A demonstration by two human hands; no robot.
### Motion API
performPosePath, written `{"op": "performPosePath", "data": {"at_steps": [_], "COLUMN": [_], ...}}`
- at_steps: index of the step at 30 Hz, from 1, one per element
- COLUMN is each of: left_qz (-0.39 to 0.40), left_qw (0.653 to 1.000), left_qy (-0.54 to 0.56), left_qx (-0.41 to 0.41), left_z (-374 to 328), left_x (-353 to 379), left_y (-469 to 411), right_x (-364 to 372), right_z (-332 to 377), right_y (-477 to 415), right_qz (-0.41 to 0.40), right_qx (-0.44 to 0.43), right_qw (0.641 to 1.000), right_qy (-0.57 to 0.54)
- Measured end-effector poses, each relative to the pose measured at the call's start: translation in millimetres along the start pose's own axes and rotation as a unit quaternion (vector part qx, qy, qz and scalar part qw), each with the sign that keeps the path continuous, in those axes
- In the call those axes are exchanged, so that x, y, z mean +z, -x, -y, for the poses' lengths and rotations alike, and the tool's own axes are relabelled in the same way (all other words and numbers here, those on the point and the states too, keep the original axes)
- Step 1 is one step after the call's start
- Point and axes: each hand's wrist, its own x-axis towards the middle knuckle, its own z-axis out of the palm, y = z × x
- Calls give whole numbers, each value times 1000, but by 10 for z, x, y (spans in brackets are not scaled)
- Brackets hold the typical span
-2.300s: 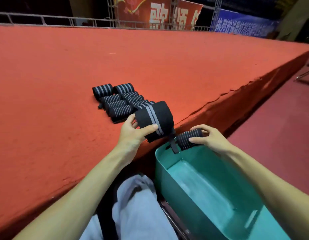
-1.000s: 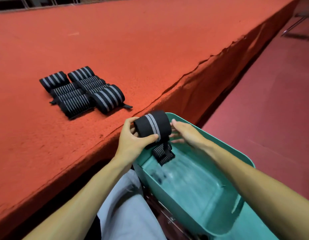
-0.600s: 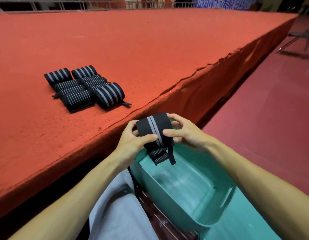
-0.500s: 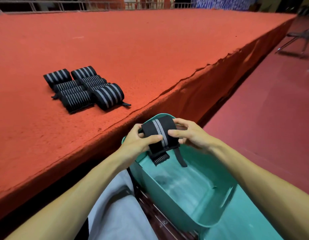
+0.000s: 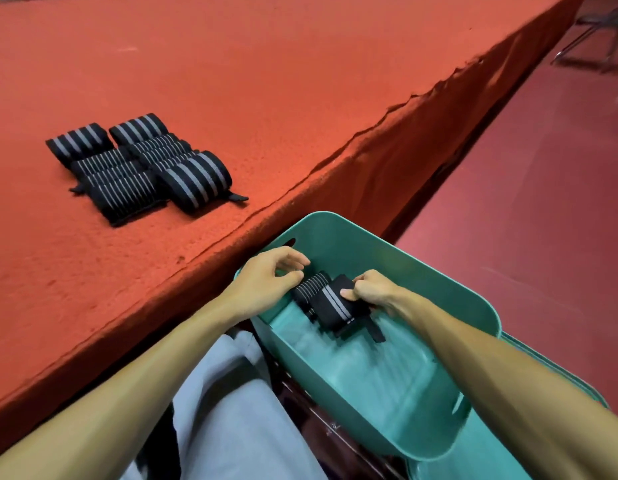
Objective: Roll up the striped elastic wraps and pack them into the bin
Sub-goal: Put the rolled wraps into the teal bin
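A teal plastic bin (image 5: 356,237) sits below the edge of the red platform. Two rolled black wraps with grey stripes lie inside it at the near-left end: a narrow-striped roll (image 5: 309,287) and a wider roll (image 5: 333,306) with a loose black tab. My left hand (image 5: 269,282) has its fingertips pinched on the narrow-striped roll. My right hand (image 5: 373,289) grips the wider roll, pressing it down in the bin. Several more rolled wraps (image 5: 141,168) lie in a cluster on the platform to the left.
The red carpeted platform (image 5: 266,81) drops at a frayed edge to a darker red floor (image 5: 543,202). My light grey trouser leg (image 5: 231,410) is below the bin. A second teal piece (image 5: 491,455) lies under the bin. Chair legs (image 5: 591,46) stand far right.
Both hands have lowered the wide roll from above the bin's rim down inside it, beside the narrow-striped roll. The left hand shifted onto the narrow-striped roll.
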Motion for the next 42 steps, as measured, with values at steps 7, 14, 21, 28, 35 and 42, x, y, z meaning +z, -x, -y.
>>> {"op": "performPosePath", "data": {"at_steps": [7, 14, 21, 28, 35, 42], "left_qz": [-11, -18, -18, -134, -299, -334], "left_qw": [999, 997, 985, 972, 951, 930], "left_qy": [46, 60, 148, 171, 79, -150], "left_qx": [18, 36, 89, 86, 19, -33], "left_z": [71, 15, -257, -228, 337, 793], "left_x": [-8, -61, -395, -1066, -1684, -2002], "left_y": [-53, -9, 235, 595, 734, 370], "right_x": [174, 125, 29, 108, 636, 1020], "right_z": [-142, -65, 439, 1343, 2219, 2608], "right_y": [-206, -80, 259, 765, 1021, 703], "right_qz": [0, -89, -110, -151, -73, -77], "right_qx": [-12, -86, -195, -404, -546, -560], "right_qw": [999, 946, 898, 846, 787, 767], "right_qy": [36, 299, 379, 313, 279, 305]}}
